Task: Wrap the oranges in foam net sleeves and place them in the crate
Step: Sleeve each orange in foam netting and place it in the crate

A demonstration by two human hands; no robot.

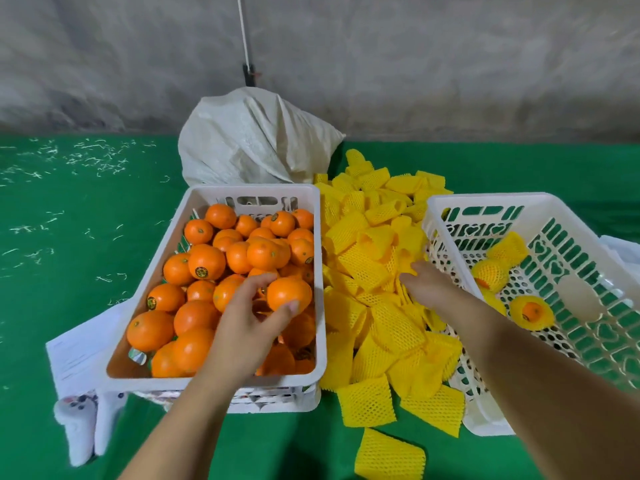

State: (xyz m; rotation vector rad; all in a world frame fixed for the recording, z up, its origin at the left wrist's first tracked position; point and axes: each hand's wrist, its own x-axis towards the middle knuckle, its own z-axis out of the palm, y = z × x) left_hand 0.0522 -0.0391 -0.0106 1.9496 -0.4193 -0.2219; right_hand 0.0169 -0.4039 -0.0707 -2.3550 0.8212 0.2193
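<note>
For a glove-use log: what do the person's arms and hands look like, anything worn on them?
Both arms are bare up to the frame's edge: no sleeves show. The left hand and right hand wear no gloves. No rings, watch, bands or markings are visible. Short, unpainted nail on the left thumb.

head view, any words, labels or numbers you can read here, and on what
None can be read.
Round dark stickers on several oranges: print too small.
Paper under the left crate: faint lines of text, blurred.
Crate walls: cut-out shapes only, no words.
</note>
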